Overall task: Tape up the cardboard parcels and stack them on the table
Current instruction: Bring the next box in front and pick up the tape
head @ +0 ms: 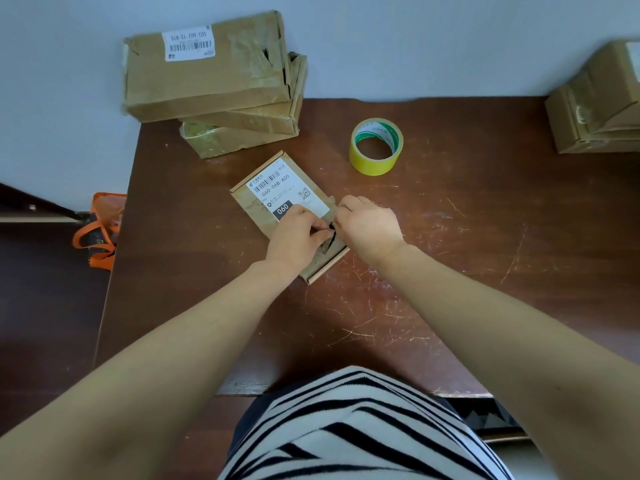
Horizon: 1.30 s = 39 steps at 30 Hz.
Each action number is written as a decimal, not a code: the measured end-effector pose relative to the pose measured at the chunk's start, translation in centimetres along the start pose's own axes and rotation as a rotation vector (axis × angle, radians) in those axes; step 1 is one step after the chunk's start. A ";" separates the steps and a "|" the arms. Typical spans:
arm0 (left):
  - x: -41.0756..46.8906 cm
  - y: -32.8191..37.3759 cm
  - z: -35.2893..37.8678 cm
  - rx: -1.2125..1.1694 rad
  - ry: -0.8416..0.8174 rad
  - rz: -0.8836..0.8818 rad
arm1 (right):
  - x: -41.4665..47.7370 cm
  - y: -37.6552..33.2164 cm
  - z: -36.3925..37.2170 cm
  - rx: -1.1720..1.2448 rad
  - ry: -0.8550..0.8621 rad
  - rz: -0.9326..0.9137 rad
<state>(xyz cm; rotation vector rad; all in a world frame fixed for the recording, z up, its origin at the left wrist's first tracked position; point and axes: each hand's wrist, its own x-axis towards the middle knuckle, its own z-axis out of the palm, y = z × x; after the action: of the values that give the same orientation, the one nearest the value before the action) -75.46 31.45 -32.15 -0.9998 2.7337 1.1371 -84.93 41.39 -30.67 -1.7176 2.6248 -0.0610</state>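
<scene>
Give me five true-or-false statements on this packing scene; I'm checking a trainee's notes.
1. Both hands are at the small parcel. True: the left hand and right hand meet at its near right side.
2. The tape roll sits on the stack. False: it lies flat on the table, right of the stack.
3. The stack is at the table's far left corner. True.
4. The tape is red. False: it is yellow.
5. The small parcel's label faces down. False: it faces up, and reads 060.
</scene>
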 end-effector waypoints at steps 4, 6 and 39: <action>0.0 0.2 0.1 0.002 0.003 -0.015 | 0.1 -0.5 0.1 0.029 -0.039 -0.020; 0.0 0.3 0.1 0.006 0.004 -0.015 | 0.2 -0.4 0.0 0.025 -0.012 0.007; -0.3 0.8 0.5 0.024 0.040 -0.052 | -4.8 1.3 1.4 0.422 0.036 -0.062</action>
<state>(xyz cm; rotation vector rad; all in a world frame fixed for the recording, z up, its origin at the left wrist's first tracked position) -75.79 32.33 -31.90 -1.0957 2.7277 1.0857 -84.13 46.21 -32.16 -1.6544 2.3534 -0.6028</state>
